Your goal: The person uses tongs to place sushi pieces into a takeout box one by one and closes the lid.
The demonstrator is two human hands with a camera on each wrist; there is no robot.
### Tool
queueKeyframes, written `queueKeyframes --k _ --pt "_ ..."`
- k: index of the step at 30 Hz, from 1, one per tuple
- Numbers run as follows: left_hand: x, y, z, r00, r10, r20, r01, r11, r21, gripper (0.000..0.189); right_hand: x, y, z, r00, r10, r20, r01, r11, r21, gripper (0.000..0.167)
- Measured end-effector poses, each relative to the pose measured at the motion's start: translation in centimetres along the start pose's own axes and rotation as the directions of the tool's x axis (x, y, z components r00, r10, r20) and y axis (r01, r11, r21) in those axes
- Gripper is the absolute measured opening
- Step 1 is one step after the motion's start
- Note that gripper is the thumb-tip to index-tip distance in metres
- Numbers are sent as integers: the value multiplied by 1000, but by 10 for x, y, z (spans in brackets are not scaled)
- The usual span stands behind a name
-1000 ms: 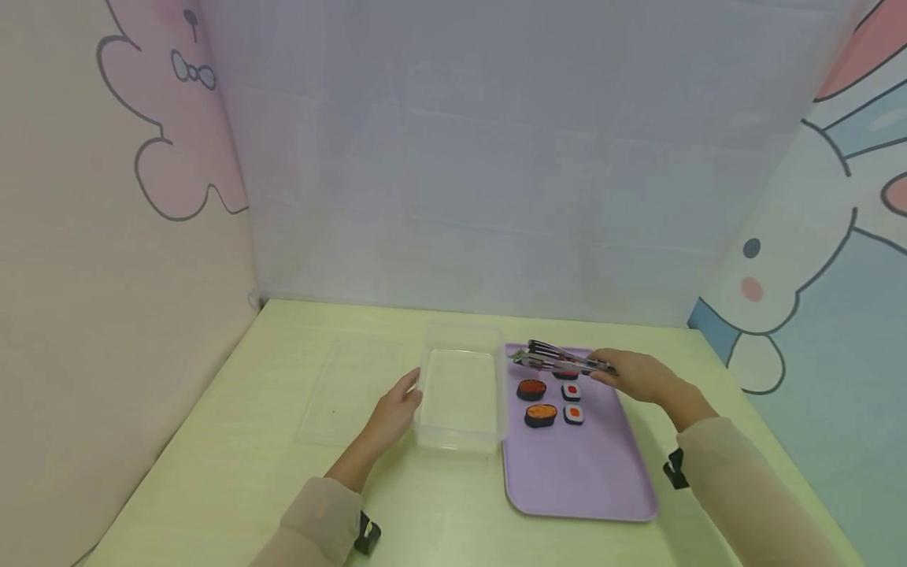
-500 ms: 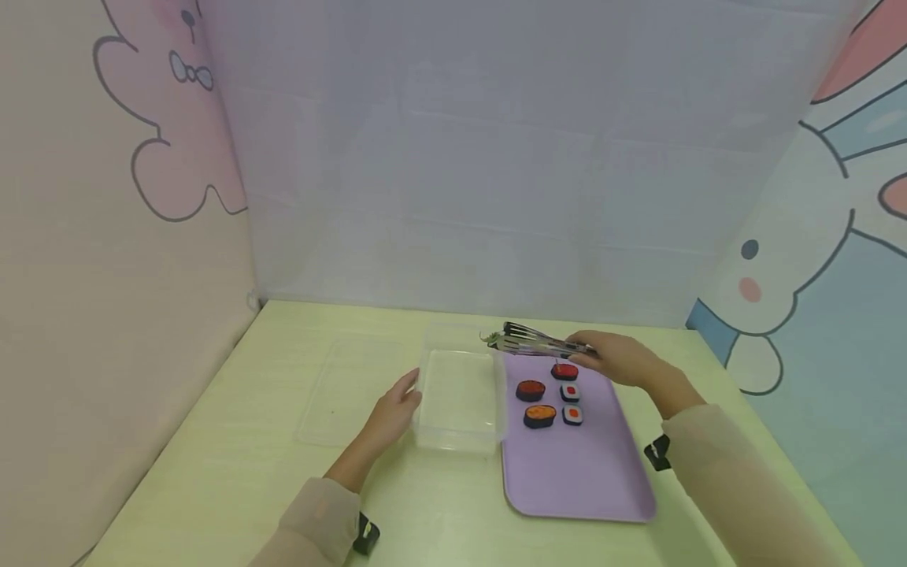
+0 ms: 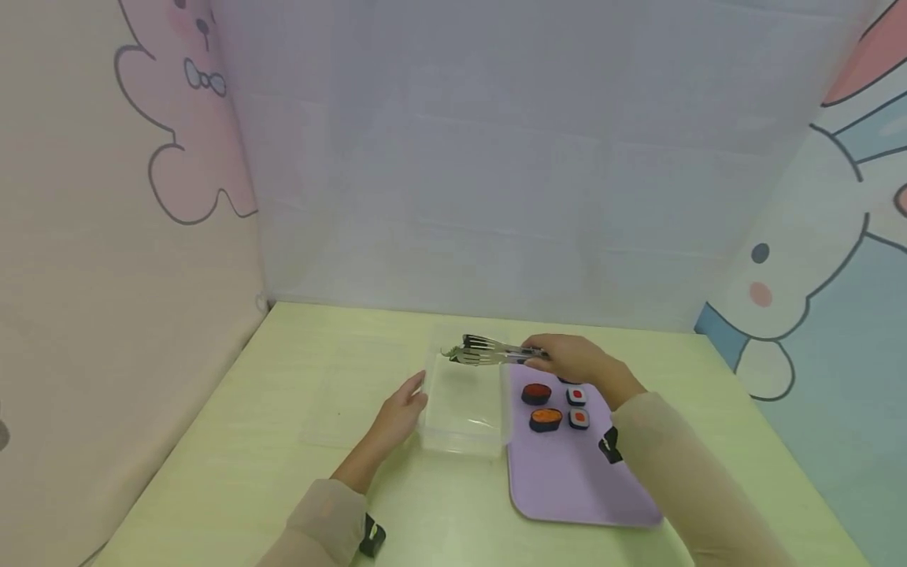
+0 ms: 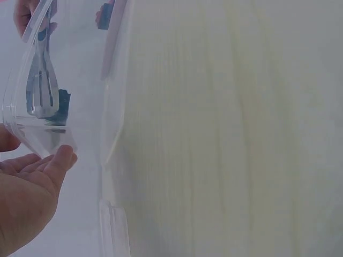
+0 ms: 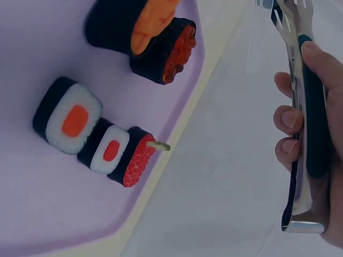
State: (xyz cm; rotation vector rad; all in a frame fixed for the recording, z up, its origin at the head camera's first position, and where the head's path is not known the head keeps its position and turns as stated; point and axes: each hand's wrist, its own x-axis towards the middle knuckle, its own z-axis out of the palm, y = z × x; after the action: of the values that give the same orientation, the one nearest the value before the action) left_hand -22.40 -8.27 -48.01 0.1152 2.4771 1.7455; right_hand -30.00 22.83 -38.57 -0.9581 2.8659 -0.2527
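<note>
My left hand (image 3: pixel 398 411) holds the left wall of a clear plastic container (image 3: pixel 464 446), thumb and fingers at its edge in the left wrist view. In my right hand (image 3: pixel 570 358) is a pair of metal serving tongs (image 3: pixel 496 352) with dark grips. The tongs' tips hold a dark piece with a green sprig (image 3: pixel 452 354) over the far part of the container. On the purple tray (image 3: pixel 567 496) lie toy sushi: a dark-red roe piece (image 3: pixel 536 394), an orange-topped piece (image 3: pixel 546 420), two white rolls (image 3: pixel 578 418) and a red roe piece (image 5: pixel 140 160), mostly behind the right hand in the head view.
A flat clear lid (image 3: pixel 354 394) lies on the pale yellow table (image 3: pixel 241 441) left of the container. The tray stands against the container's right side. Cloth walls with cartoon animals enclose the left, back and right.
My right hand has carried the tongs and the dark piece up off the tray and leftward over the container. The left hand stays at the container's wall.
</note>
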Motion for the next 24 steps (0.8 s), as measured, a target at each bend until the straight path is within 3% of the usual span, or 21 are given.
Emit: queueKeyframes --k 15,24 --pt "1 0 1 1000 -11 -7 12 1000 17 49 29 -17 7 995 1 103 13 990 -141 27" --pt "1 0 0 1000 8 -2 -7 1000 17 49 39 -22 7 990 7 143 15 988 -156 19"
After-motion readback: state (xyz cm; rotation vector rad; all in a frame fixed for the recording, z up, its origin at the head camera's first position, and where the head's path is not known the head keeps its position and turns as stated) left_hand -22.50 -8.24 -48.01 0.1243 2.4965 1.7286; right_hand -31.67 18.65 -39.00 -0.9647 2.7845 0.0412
